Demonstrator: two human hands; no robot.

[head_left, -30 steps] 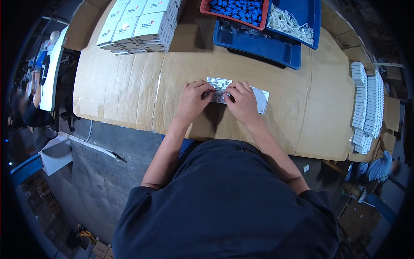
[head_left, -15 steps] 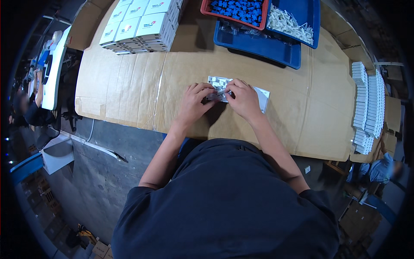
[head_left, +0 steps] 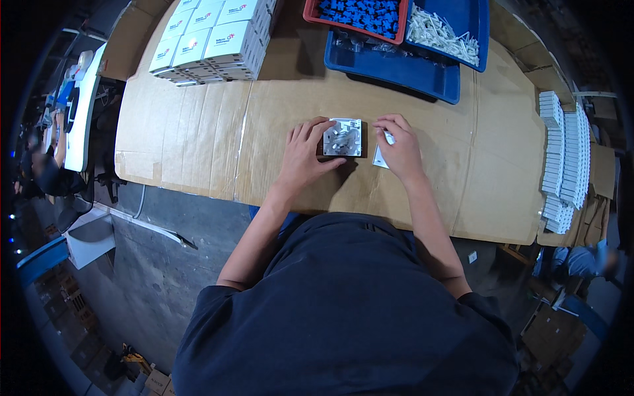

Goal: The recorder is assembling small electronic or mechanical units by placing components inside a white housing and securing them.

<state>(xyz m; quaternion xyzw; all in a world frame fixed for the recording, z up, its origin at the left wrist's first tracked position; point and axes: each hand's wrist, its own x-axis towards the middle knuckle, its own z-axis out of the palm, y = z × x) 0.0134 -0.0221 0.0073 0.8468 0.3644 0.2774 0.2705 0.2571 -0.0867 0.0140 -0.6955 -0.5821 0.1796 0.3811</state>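
A white square plastic housing point(head_left: 356, 140) lies open-faced on the cardboard, with small pale parts in a clear bag point(head_left: 343, 138) inside it. My left hand point(head_left: 306, 153) spans its left side, fingertips at the upper left corner and thumb along the near edge. Just to the right, my right hand point(head_left: 401, 150) is curled over a flat white cover point(head_left: 380, 159), fingers and thumb at its upper part. The hand hides much of that cover. A narrow gap separates housing and cover.
Stacked white boxes point(head_left: 228, 41) stand at the far left. At the far right are a red tray point(head_left: 353, 33) of blue pieces, a blue tray point(head_left: 485, 39) of white pieces, and another blue tray point(head_left: 389, 78). White parts are stacked in rows point(head_left: 566, 155) along the right edge.
My hands have moved apart, uncovering the housing and its bagged parts. The right hand has shifted right onto the white cover, which now sits farther left than before.
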